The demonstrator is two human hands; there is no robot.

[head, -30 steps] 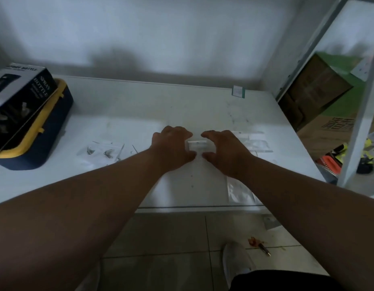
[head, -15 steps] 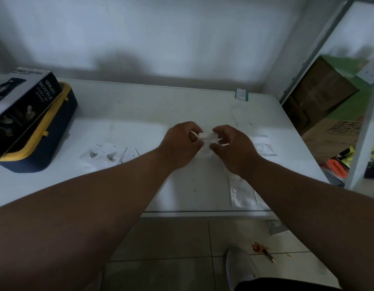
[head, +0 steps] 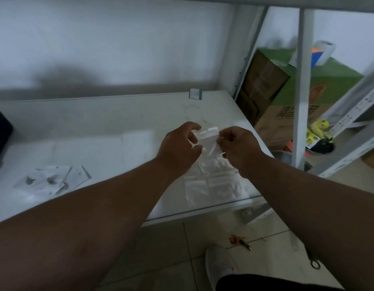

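Observation:
A small clear plastic zip bag [head: 207, 137] is held up above the white table [head: 110, 127], between both hands. My left hand [head: 177, 148] pinches its left edge with thumb and fingers curled. My right hand [head: 237, 147] pinches the right edge. A thin white stick-like piece shows inside or behind the bag, near my right fingers. More clear bags [head: 213, 185] lie flat on the table just below my hands, near the front edge.
Filled small bags with dark parts [head: 49, 181] lie at the table's left. A dark blue box [head: 1, 133] sits at the far left edge. A green-edged tag [head: 195, 94] rests at the back. Cardboard boxes [head: 286, 114] and shelf posts [head: 299, 91] stand right.
Both hands lifted the small bag off the table and raised it. The view swung right, pushing the blue and yellow box nearly out of frame.

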